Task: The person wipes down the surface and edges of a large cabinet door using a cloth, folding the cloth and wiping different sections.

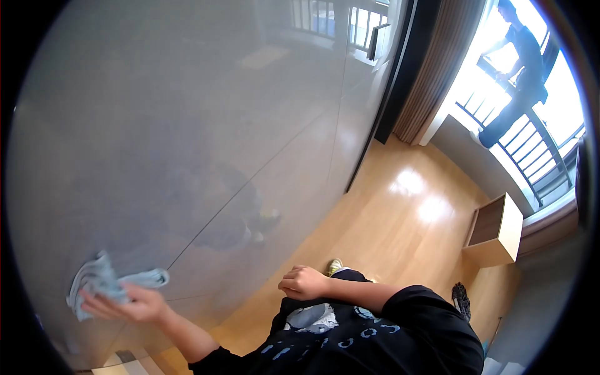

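A folded pale blue cloth (100, 278) lies bunched against a glossy grey panel (187, 125) at the lower left. My left hand (134, 304) has its fingers on this cloth, pressing it to the panel; a loose end of the cloth sticks out to the right of the fingers. In front of my black shirt, my right hand (303, 282) is curled into a loose fist, with nothing showing in it. It is apart from the panel.
Wooden floor (375, 212) runs beside the panel. An open-fronted wooden box (497, 231) stands at right, below a window ledge. Another person (522, 69) is up at the bright window by a railing (531, 150). A brown curtain (440, 69) hangs beyond the panel's dark edge.
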### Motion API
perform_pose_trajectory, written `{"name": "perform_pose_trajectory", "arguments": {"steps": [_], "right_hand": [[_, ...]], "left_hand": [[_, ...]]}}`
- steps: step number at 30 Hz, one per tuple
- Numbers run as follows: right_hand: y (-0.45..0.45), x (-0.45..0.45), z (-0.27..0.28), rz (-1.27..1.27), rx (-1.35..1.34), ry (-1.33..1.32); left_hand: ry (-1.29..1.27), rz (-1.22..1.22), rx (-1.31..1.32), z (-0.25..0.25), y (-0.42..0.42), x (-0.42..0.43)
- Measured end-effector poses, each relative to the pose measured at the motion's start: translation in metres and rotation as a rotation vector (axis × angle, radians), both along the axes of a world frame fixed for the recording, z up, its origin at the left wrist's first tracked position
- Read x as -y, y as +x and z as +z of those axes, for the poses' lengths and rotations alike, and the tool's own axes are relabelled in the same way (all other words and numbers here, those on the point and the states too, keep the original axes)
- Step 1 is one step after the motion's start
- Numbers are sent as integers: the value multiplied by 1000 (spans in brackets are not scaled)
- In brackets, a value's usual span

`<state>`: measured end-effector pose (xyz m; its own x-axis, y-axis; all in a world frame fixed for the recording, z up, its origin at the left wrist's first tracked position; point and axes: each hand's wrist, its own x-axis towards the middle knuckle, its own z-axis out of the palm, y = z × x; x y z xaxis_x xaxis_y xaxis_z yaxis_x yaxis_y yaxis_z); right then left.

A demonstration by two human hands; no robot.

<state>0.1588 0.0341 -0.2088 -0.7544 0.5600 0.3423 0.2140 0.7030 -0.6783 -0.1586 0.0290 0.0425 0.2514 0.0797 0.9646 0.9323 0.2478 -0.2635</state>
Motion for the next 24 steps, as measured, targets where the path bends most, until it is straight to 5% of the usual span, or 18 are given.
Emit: {"name": "perform_pose_trajectory", "arguments": {"steps": [14,24], "right_hand": [[44,-50,-13,50,-36,-70],[187,-206,7,-147,-32,62]], "left_hand": [[213,28,141,51,122,-72],[84,-17,115,26,273,-200]]}}
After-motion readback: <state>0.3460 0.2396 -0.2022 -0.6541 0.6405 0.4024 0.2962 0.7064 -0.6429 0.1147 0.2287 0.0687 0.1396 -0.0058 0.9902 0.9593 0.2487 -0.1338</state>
